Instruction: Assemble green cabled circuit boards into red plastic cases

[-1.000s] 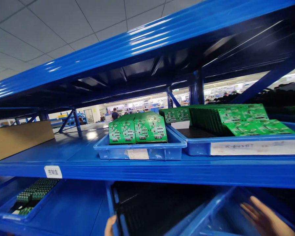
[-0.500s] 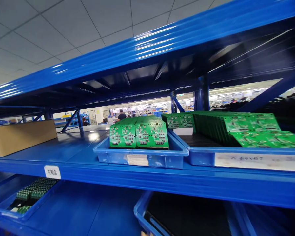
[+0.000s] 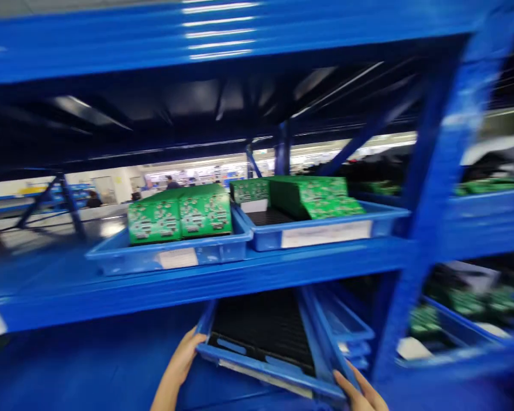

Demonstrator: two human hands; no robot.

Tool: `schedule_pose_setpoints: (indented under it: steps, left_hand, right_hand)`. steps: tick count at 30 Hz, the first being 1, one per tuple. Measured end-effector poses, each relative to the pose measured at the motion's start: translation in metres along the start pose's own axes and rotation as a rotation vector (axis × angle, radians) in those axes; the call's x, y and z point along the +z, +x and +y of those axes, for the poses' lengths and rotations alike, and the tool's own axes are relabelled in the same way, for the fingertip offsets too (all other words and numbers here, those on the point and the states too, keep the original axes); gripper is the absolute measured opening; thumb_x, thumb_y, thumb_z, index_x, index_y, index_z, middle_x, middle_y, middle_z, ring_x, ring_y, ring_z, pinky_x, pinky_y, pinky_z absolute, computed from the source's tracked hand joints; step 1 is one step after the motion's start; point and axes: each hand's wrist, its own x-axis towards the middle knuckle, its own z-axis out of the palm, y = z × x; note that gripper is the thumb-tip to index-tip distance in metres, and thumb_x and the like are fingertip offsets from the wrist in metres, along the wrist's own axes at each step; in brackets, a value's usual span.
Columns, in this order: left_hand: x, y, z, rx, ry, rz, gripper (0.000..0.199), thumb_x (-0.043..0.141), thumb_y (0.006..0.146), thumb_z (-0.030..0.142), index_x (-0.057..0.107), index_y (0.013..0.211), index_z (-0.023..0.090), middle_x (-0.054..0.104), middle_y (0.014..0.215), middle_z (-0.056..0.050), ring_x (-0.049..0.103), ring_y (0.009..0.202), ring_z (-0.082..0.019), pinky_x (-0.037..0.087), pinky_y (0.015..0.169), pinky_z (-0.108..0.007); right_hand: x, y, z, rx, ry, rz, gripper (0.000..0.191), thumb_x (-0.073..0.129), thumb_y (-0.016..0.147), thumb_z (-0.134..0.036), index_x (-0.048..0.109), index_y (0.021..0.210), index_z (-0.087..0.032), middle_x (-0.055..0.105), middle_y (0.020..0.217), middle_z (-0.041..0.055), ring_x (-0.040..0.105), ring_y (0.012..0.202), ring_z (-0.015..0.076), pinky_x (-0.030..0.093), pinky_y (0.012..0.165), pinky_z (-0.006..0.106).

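Note:
On the lower shelf a blue plastic tray (image 3: 261, 374) with a black ribbed insert (image 3: 261, 325) sits at an angle, its front edge toward me. My left hand (image 3: 184, 355) is closed on the tray's left front corner, fingers wrapped around the rim. At the right front corner, my right hand (image 3: 358, 391) grips the rim, thumb and fingers on either side of it; part of this hand is cut off by the bottom edge. The picture is somewhat blurred.
Above, the blue shelf (image 3: 111, 302) bears a tray (image 3: 216, 251) of green circuit boards (image 3: 205, 211) and a second tray (image 3: 261, 240) of boards. More blue trays (image 3: 346, 319) stand right of the held one. An upright post (image 3: 437, 200) divides the rack.
The view has swung right and come down toward the lower shelf. Both hands now show on the black-lined tray; before, only a fingertip showed at the bottom edge.

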Motion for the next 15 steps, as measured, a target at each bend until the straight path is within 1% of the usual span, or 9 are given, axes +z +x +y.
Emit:
schedule_pose_setpoints:
  steps: [1, 2, 4, 6, 8, 10, 11, 13, 15]
  left_hand:
    - [0.006, 0.000, -0.008, 0.007, 0.022, -0.001, 0.038, 0.063, 0.063, 0.027, 0.071, 0.099, 0.019, 0.073, 0.092, -0.002, 0.062, 0.099, -0.027, 0.044, 0.092, -0.037]
    - [0.015, 0.001, -0.016, 0.014, 0.031, 0.006, 0.038, 0.063, 0.064, 0.028, 0.071, 0.100, 0.019, 0.073, 0.094, -0.002, 0.062, 0.101, -0.028, 0.043, 0.093, -0.037]
    - [0.042, 0.002, -0.034, 0.021, 0.024, 0.034, 0.039, 0.064, 0.067, 0.030, 0.070, 0.103, 0.019, 0.072, 0.100, -0.004, 0.060, 0.107, -0.030, 0.042, 0.096, -0.039]
    - [0.079, 0.004, -0.052, 0.033, -0.018, 0.051, 0.043, 0.063, 0.072, 0.034, 0.066, 0.111, 0.017, 0.069, 0.109, -0.007, 0.056, 0.115, -0.030, 0.039, 0.101, -0.040]
    - [0.118, 0.007, -0.066, 0.087, -0.043, 0.068, 0.050, 0.059, 0.077, 0.037, 0.058, 0.122, 0.016, 0.063, 0.121, -0.010, 0.050, 0.122, -0.029, 0.035, 0.104, -0.037]
    - [0.148, 0.013, -0.077, 0.141, -0.002, 0.141, 0.058, 0.056, 0.080, 0.036, 0.047, 0.133, 0.015, 0.051, 0.137, -0.010, 0.039, 0.132, -0.026, 0.029, 0.109, -0.034]
    - [0.158, 0.017, -0.081, 0.149, 0.028, 0.183, 0.062, 0.055, 0.081, 0.035, 0.041, 0.138, 0.014, 0.043, 0.143, -0.010, 0.033, 0.135, -0.025, 0.025, 0.111, -0.033]
    - [0.169, 0.025, -0.083, 0.137, 0.067, 0.237, 0.068, 0.054, 0.081, 0.032, 0.032, 0.142, 0.013, 0.034, 0.149, -0.010, 0.027, 0.138, -0.025, 0.021, 0.113, -0.034]
    - [0.169, 0.030, -0.081, 0.137, 0.062, 0.229, 0.069, 0.054, 0.079, 0.028, 0.031, 0.143, 0.015, 0.038, 0.147, -0.009, 0.031, 0.136, -0.024, 0.026, 0.111, -0.032]
  right_hand:
    - [-0.010, 0.006, -0.010, 0.015, 0.063, 0.041, 0.048, 0.067, 0.065, -0.043, 0.062, 0.106, -0.018, 0.071, 0.080, 0.0056, 0.068, 0.082, 0.0279, 0.056, 0.066, 0.036]
    - [-0.019, 0.015, -0.023, 0.024, 0.150, 0.044, 0.053, 0.068, 0.057, -0.039, 0.062, 0.104, -0.015, 0.072, 0.074, 0.0060, 0.069, 0.079, 0.0299, 0.056, 0.065, 0.038]
    - [-0.034, 0.045, -0.053, -0.033, 0.161, 0.051, 0.053, 0.067, 0.051, -0.037, 0.065, 0.097, -0.011, 0.072, 0.070, 0.0074, 0.068, 0.073, 0.0308, 0.054, 0.064, 0.039]
    - [-0.048, 0.081, -0.079, -0.089, 0.124, 0.097, 0.047, 0.067, 0.051, -0.037, 0.068, 0.091, -0.010, 0.073, 0.075, 0.0098, 0.067, 0.079, 0.0309, 0.053, 0.069, 0.039]
    - [-0.058, 0.113, -0.090, -0.154, 0.070, 0.214, 0.043, 0.065, 0.058, -0.040, 0.068, 0.089, -0.011, 0.072, 0.086, 0.0123, 0.064, 0.094, 0.0310, 0.050, 0.080, 0.040]
    - [-0.062, 0.132, -0.084, -0.212, 0.004, 0.363, 0.038, 0.062, 0.066, -0.040, 0.065, 0.092, -0.011, 0.069, 0.101, 0.0133, 0.057, 0.109, 0.0296, 0.042, 0.095, 0.043]
    - [-0.062, 0.136, -0.076, -0.234, -0.027, 0.421, 0.037, 0.063, 0.068, -0.039, 0.064, 0.093, -0.012, 0.067, 0.106, 0.0134, 0.054, 0.112, 0.0286, 0.039, 0.098, 0.045]
    - [-0.057, 0.134, -0.053, -0.274, -0.075, 0.507, 0.037, 0.065, 0.069, -0.038, 0.061, 0.096, -0.012, 0.064, 0.109, 0.0127, 0.054, 0.111, 0.0265, 0.037, 0.100, 0.048]
    - [-0.049, 0.126, -0.030, -0.321, -0.106, 0.570, 0.043, 0.063, 0.070, -0.042, 0.058, 0.100, -0.012, 0.064, 0.104, 0.0115, 0.056, 0.105, 0.0255, 0.041, 0.095, 0.045]
